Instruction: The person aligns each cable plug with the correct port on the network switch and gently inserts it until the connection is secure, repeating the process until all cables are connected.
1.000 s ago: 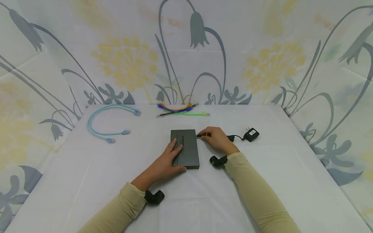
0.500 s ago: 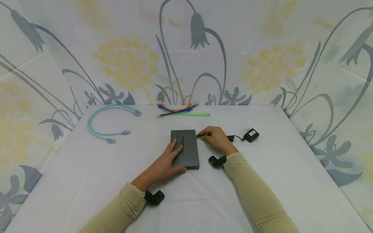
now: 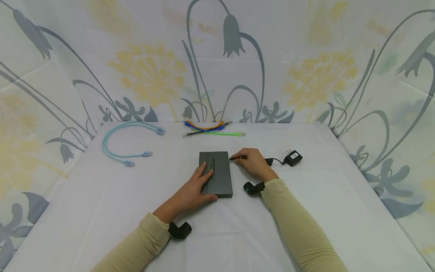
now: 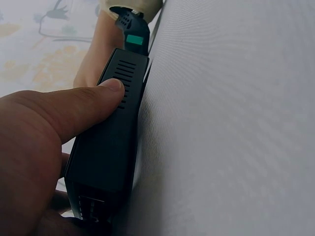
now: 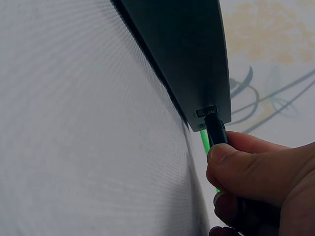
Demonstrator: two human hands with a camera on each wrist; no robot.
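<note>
A dark grey Netgear network switch (image 3: 219,175) lies on the white cloth. My left hand (image 3: 194,189) grips it from the left, with its thumb on the vented side (image 4: 127,73) and its other fingers over the top and around the port side. Between thumb and fingers, my right hand (image 3: 253,162) pinches the black power plug (image 5: 215,129) of the adapter cord. The plug's tip is right at the power socket (image 5: 205,111) in the switch's right side. Behind the hand, the bundled cord leads to a black power adapter (image 3: 293,157) with its prongs pointing up and back.
A light blue Ethernet cable (image 3: 110,136) lies curved at the back left, with several plugs at its ends. Short orange, blue, black and green patch cables (image 3: 210,129) are crossed at the back middle. Floral fabric (image 3: 153,68) hangs behind the table.
</note>
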